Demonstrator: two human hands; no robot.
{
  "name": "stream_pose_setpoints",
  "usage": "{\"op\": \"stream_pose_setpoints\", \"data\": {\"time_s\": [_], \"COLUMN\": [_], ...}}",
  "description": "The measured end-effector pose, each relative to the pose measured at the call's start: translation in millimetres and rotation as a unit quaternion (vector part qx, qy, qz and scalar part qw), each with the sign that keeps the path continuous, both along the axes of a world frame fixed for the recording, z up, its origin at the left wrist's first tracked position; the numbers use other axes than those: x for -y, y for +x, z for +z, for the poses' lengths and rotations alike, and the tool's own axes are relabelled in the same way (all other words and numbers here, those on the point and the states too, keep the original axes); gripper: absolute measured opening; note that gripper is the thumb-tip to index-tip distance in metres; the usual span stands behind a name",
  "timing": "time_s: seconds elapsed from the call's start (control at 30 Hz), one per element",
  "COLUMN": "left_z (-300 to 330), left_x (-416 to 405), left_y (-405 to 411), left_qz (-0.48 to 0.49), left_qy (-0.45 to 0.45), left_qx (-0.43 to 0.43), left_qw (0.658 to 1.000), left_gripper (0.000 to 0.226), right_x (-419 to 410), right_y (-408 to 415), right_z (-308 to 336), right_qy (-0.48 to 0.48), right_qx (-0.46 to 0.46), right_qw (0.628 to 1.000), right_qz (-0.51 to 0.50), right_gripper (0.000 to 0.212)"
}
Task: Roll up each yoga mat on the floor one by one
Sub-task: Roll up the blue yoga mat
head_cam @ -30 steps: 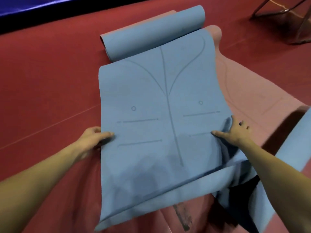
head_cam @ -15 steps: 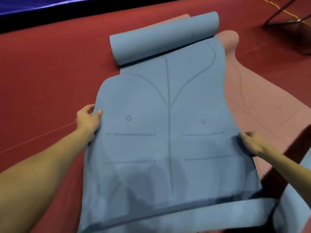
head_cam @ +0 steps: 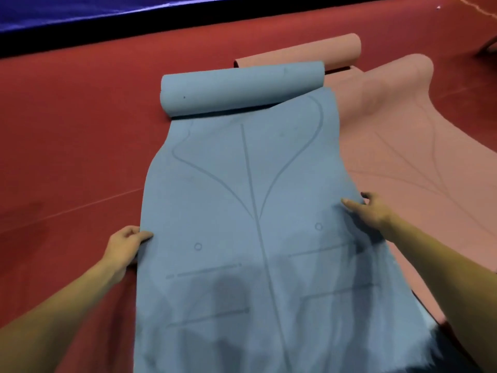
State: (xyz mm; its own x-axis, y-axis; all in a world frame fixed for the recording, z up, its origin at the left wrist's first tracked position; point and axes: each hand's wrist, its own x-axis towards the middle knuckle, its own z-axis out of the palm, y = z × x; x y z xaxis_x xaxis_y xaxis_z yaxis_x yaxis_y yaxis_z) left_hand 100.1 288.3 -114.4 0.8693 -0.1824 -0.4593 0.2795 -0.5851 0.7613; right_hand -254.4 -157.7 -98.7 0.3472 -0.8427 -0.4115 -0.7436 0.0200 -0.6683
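A blue yoga mat (head_cam: 242, 211) with printed alignment lines stretches away from me, its far end curled into a roll (head_cam: 242, 87). My left hand (head_cam: 123, 246) grips the mat's left edge, thumb on top. My right hand (head_cam: 368, 214) holds the right edge, thumb on top and fingers underneath. The near part of the mat is lifted toward me. A pink yoga mat (head_cam: 403, 146) lies flat to the right, partly under the blue one, with its far end rolled (head_cam: 301, 52) behind the blue roll.
Red carpet floor (head_cam: 67, 130) surrounds the mats. A dark border and blue sheet (head_cam: 80, 12) run along the far edge. A metal leg (head_cam: 489, 45) shows at the top right.
The view has tilted, so the mat and roll sit lower in frame and the pink roll shows. Both hands have slid farther up the blue mat's edges.
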Motion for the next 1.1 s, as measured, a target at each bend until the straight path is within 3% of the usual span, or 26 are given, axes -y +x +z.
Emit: {"op": "stream_pose_setpoints", "data": {"time_s": [0.1, 0.23, 0.43, 0.73, 0.87, 0.97, 1.1], "left_z": [10.2, 12.0, 21.4, 8.4, -13.3, -20.8, -22.5], "left_x": [12.2, 19.4, -27.3, -200.6, -220.0, -200.9, -180.8], "left_y": [17.0, 49.4, 110.3, 132.1, 110.2, 103.4, 111.3], "left_qz": [0.006, 0.076, 0.117, 0.272, 0.265, 0.199, 0.120], "left_qy": [-0.067, -0.083, -0.082, -0.032, -0.008, 0.011, 0.079], "left_qx": [-0.009, 0.034, 0.040, 0.014, -0.011, -0.020, 0.004], "left_qw": [0.998, 0.993, 0.989, 0.962, 0.964, 0.980, 0.990], "left_gripper": [0.014, 0.012, 0.010, 0.024, 0.023, 0.010, 0.018], "right_x": [-2.8, -14.8, -50.3, -127.7, -139.5, -137.5, -139.4], "right_y": [15.6, 42.8, 113.9, 275.7, 272.1, 235.6, 202.1], "right_z": [-18.5, -20.7, -28.6, -3.8, -5.3, -8.1, 1.1], "right_qy": [-0.063, -0.109, -0.123, -0.106, -0.103, -0.045, -0.029], "right_qx": [-0.015, -0.015, -0.041, -0.025, -0.130, -0.220, -0.326], "right_qw": [0.998, 0.992, 0.987, 0.974, 0.965, 0.961, 0.929], "right_qz": [0.019, 0.057, 0.100, 0.201, 0.203, 0.162, 0.174], "right_gripper": [0.051, 0.040, 0.050, 0.060, 0.051, 0.036, 0.034]}}
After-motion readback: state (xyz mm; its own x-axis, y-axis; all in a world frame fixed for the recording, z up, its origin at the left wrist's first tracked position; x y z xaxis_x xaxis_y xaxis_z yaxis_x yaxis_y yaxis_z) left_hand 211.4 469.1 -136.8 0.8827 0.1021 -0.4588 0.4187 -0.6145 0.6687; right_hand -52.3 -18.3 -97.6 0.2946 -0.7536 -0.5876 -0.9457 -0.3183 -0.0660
